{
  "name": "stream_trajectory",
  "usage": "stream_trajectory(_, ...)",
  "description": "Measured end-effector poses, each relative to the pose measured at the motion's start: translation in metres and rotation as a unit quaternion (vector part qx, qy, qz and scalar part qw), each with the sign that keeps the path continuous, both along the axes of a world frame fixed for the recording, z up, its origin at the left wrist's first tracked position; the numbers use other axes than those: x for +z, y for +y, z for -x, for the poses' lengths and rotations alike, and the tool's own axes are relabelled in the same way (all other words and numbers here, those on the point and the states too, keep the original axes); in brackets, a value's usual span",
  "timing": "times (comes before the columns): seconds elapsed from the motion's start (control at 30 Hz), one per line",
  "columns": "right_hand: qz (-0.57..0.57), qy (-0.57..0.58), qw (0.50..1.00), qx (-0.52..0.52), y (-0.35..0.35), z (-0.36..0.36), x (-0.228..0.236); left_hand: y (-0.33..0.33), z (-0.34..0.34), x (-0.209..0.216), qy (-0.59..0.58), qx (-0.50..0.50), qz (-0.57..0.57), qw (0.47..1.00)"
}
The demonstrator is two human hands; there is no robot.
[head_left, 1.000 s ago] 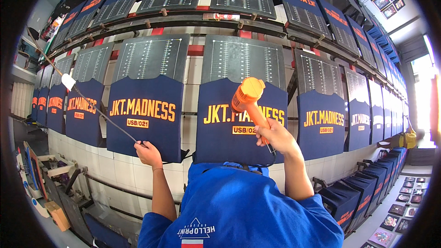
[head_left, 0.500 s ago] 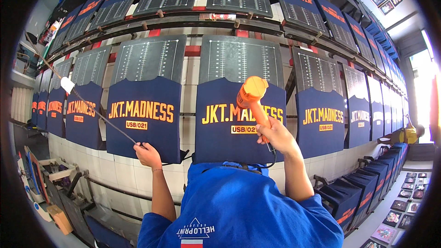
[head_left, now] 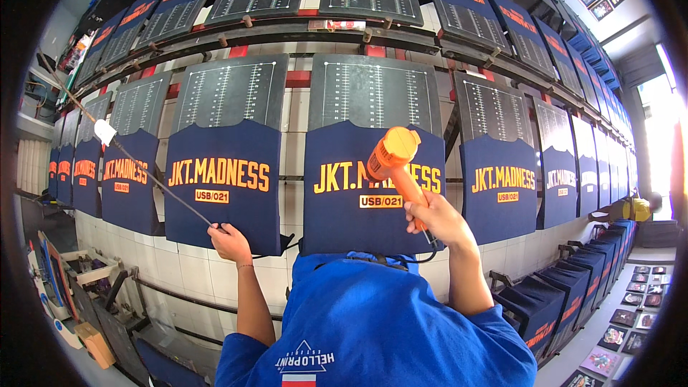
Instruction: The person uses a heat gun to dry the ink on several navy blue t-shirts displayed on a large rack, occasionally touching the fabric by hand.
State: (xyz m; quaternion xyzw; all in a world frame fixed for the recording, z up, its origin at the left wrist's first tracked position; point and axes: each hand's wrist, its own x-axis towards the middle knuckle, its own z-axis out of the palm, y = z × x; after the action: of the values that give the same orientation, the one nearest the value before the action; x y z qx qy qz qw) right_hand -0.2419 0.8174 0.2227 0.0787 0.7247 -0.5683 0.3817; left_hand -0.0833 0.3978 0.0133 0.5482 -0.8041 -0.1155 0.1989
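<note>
In my right hand [head_left: 443, 223] is the handle of an orange heat gun [head_left: 398, 159], raised over a navy T-shirt [head_left: 344, 226] with yellow-orange lettering. That shirt lies on a dark printing board [head_left: 375, 93] directly before me. The gun's head covers part of the print, and a black cable leaves the handle's lower end. My left hand [head_left: 231, 244] is closed on a thin dark cord [head_left: 168, 190], stretched taut up to the far left with a white piece [head_left: 104, 132] on it. Beneath that cord lies another navy shirt [head_left: 222, 222] with the same print.
More shirt-covered boards [head_left: 498, 218] run in a row to both sides. Beyond a dark metal rail [head_left: 287, 37] stands a facing row. Another line of shirts [head_left: 530, 312] sits at lower right, and a metal frame with a wooden block [head_left: 94, 344] at lower left.
My right hand and the heat gun have shifted slightly right and down over the shirt. My left hand has stayed in place on the cord.
</note>
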Motion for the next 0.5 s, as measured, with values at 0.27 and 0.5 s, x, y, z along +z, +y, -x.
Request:
stream_trajectory(0.27, 0.009, -0.010, 1.000, -0.001, 0.003, -0.020, 0.009, -0.002, -0.001, -0.002, 0.011, -0.002, -0.005, 1.000)
stream_trajectory(0.5, -0.013, 0.001, 1.000, -0.004, 0.009, -0.024, 0.012, 0.001, 0.001, 0.003, 0.011, -0.004, -0.005, 1.000)
